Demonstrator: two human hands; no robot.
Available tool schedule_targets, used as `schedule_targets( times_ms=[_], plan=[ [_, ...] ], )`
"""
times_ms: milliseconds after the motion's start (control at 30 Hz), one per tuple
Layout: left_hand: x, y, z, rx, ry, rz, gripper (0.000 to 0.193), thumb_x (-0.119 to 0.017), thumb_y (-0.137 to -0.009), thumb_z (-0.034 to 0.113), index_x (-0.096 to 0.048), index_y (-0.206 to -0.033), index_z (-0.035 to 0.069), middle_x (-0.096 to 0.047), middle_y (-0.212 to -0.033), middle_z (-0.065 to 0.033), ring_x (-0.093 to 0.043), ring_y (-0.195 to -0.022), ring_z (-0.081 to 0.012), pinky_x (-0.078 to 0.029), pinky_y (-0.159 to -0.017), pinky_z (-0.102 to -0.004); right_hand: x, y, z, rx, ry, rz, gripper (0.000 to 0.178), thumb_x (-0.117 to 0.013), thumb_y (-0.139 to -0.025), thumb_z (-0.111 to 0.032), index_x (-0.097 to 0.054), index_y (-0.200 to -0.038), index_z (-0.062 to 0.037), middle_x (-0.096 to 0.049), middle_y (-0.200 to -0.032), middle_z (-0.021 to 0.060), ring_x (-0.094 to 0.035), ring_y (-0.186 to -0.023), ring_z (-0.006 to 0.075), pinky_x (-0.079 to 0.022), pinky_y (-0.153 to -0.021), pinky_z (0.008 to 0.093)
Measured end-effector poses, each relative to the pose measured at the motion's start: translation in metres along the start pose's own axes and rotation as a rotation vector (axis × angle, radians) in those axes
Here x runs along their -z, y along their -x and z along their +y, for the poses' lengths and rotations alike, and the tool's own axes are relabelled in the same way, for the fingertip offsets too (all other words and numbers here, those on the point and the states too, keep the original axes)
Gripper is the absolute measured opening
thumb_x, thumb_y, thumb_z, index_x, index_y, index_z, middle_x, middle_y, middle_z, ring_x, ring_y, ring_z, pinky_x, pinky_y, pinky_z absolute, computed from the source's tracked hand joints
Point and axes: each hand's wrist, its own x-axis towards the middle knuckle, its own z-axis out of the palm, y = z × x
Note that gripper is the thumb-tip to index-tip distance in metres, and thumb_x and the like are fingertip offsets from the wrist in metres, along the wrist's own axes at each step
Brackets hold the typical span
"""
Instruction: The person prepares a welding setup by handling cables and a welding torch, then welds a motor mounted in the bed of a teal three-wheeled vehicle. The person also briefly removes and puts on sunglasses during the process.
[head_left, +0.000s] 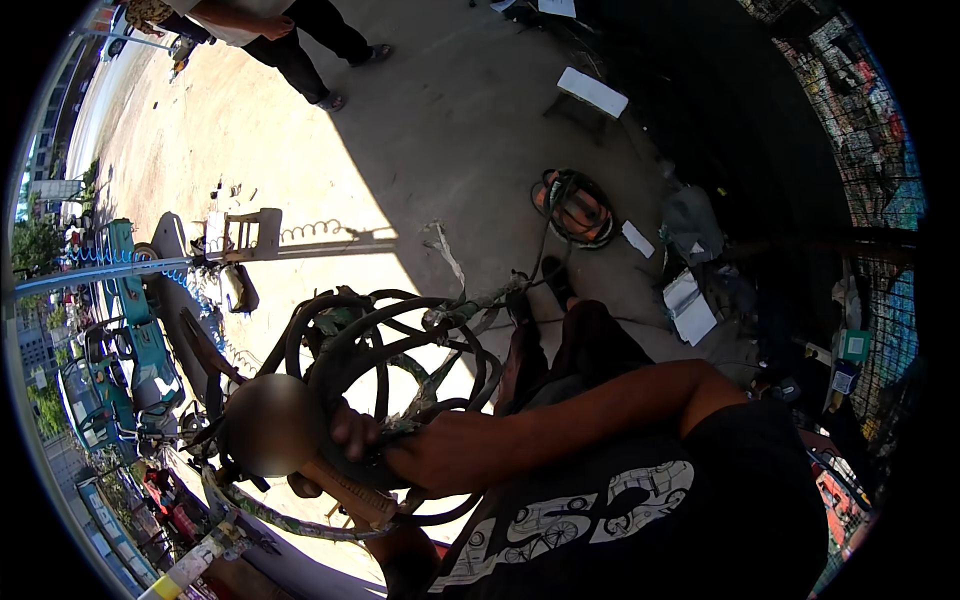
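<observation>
A tangled bundle of thick dark cables [382,312], with pale, ragged wrapping on some stretches, hangs in loops before me. My right hand [425,455] is closed round part of this bundle, its forearm crossing from the right. Beside it, curled fingers that look like my left hand's [352,430] press on a thick black loop; most of that hand is hidden, and its forearm rises from the lower edge. Next to these fingers is a blurred round patch that I cannot make out. Below them is a tan ribbed piece [352,492], also unclear in kind.
An orange object [580,208] wound with dark cable lies on the floor beyond my feet. Near it are a white-topped stool [592,92] and an open white box [688,308]. A small stool [240,236], blue vehicles [125,365] and a standing person [300,35] are farther off.
</observation>
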Motion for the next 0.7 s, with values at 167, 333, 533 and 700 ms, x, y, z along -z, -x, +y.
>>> schedule_targets(
  times_ms=[167, 333, 533, 700],
  plan=[
    [-0.019, 0.025, 0.02, 0.02, -0.046, -0.039, 0.075, -0.087, -0.059, 0.012, -0.048, -0.123, 0.004, -0.056, -0.106, -0.0032, -0.062, -0.089, -0.0209, -0.045, -0.081, -0.0365, 0.028, 0.034, 0.014, 0.159, -0.374, 0.325, 0.027, -0.066, -0.087, -0.02, -0.059, -0.103, 0.0012, -0.061, -0.097, 0.0157, -0.065, -0.081, 0.0303, -0.053, -0.067, 0.0389],
    [-0.038, 0.031, 0.033, -0.047, -0.023, -0.038, 0.06, -0.082, -0.066, 0.014, -0.051, -0.118, 0.005, -0.058, -0.103, -0.0027, -0.062, -0.085, -0.0187, -0.046, -0.078, -0.0355, 0.017, 0.082, 0.175, -1.138, -1.154, 0.813, 0.054, -0.052, -0.095, -0.05, -0.061, -0.101, 0.0023, -0.063, -0.089, 0.0106, -0.063, -0.086, 0.0216, -0.055, -0.072, 0.038],
    [-0.06, 0.065, 0.053, -0.247, -0.127, 0.033, 0.052, -0.075, -0.071, 0.016, -0.051, -0.116, 0.005, -0.057, -0.102, -0.0035, -0.06, -0.084, -0.0182, -0.045, -0.077, -0.0352, -0.031, 0.054, 0.301, -1.417, -1.641, 1.027, 0.074, -0.057, -0.088, -0.059, -0.043, -0.127, 0.0019, -0.057, -0.103, 0.0215, -0.061, -0.096, 0.0345, -0.057, -0.08, 0.0472],
    [-0.065, 0.079, 0.082, -0.4, -0.247, 0.124, 0.046, -0.069, -0.075, 0.018, -0.051, -0.116, 0.006, -0.056, -0.101, -0.0042, -0.058, -0.083, -0.0178, -0.044, -0.076, -0.035, -0.042, 0.01, 0.386, -0.861, -2.09, 1.16, 0.054, -0.06, -0.09, -0.05, -0.048, -0.111, -0.0016, -0.061, -0.082, 0.0142, -0.062, -0.083, 0.0301, -0.053, -0.071, 0.0438]
  ],
)
